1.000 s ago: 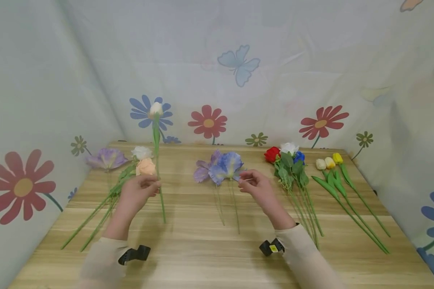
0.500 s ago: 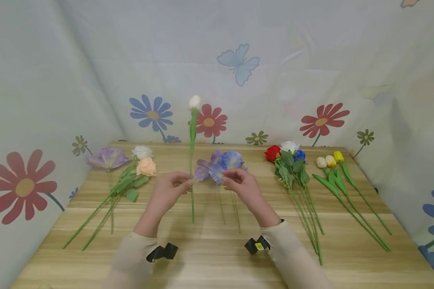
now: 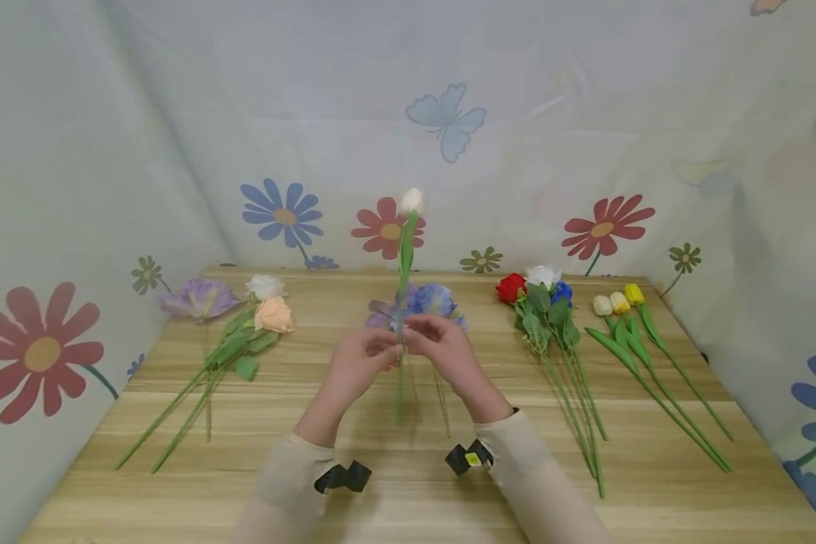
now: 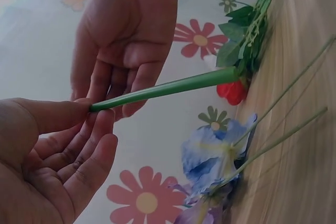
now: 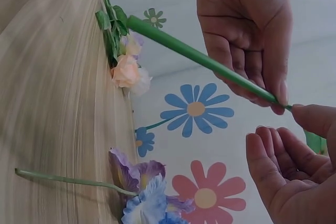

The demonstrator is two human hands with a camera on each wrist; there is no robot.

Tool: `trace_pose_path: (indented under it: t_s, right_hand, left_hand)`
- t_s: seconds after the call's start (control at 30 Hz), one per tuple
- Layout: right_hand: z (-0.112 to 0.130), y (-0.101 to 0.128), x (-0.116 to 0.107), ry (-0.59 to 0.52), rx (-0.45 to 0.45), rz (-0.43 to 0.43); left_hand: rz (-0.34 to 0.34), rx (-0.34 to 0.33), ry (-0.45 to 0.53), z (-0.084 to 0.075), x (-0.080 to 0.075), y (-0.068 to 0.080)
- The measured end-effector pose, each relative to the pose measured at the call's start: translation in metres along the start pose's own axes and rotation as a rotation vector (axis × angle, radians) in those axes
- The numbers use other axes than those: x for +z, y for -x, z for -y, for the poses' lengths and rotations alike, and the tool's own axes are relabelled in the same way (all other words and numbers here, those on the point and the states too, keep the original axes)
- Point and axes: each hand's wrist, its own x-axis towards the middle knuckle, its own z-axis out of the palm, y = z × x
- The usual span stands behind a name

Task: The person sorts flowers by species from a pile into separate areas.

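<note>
A white tulip (image 3: 411,200) stands upright on its long green stem (image 3: 405,261) above the middle of the wooden table (image 3: 381,491). My left hand (image 3: 362,364) pinches the stem (image 4: 173,88) between thumb and fingers (image 4: 97,124). My right hand (image 3: 443,349) meets it from the right. Its fingers (image 4: 118,85) lie straight behind the stem, and its thumb tip (image 5: 310,116) touches the stem (image 5: 199,59) while the other fingers stay loose and apart. Blue-purple flowers (image 3: 430,301) lie on the table just behind both hands.
On the left lie a purple flower (image 3: 200,298) and a white and peach rose bunch (image 3: 270,306). Red, white and blue roses (image 3: 537,291) and several tulips (image 3: 619,302) lie on the right. Flower-printed cloth walls (image 3: 449,121) close in three sides.
My left hand has carried the upright white tulip from the left side to the centre. My right hand has drawn in from the blue-purple flowers to meet the stem.
</note>
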Motion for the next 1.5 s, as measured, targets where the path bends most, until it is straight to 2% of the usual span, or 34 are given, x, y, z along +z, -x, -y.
trace_pose_path:
  t_s: [0.4, 0.57, 0.7, 0.87, 1.07, 1.23, 1.4, 1.5]
  right_hand:
    - [-0.001, -0.001, -0.002, 0.019, -0.001, -0.016]
    - [-0.006, -0.003, -0.009, 0.038, -0.005, -0.032]
    - [-0.008, -0.005, -0.02, 0.013, -0.001, -0.053]
    - [-0.008, -0.003, -0.039, 0.01, 0.022, -0.089]
    - [-0.008, 0.006, -0.069, 0.072, 0.053, -0.094]
    - [-0.011, 0.016, -0.096, 0.139, 0.094, -0.094]
    - [-0.016, 0.028, -0.126, 0.201, 0.135, -0.133]
    - [-0.018, 0.037, -0.145, 0.236, 0.143, -0.165]
  left_hand:
    - [0.027, 0.002, -0.029, 0.002, 0.011, -0.001]
    - [0.069, 0.022, -0.054, 0.002, 0.012, -0.001]
    - [0.119, 0.03, -0.089, 0.003, 0.006, 0.0]
    - [0.146, -0.005, -0.153, 0.009, -0.011, 0.003]
    - [0.121, -0.031, -0.231, 0.027, -0.039, 0.01]
    - [0.103, -0.059, -0.333, 0.042, -0.063, 0.016]
    - [0.089, -0.075, -0.385, 0.054, -0.091, 0.022]
    - [0.044, -0.073, -0.429, 0.061, -0.111, 0.027]
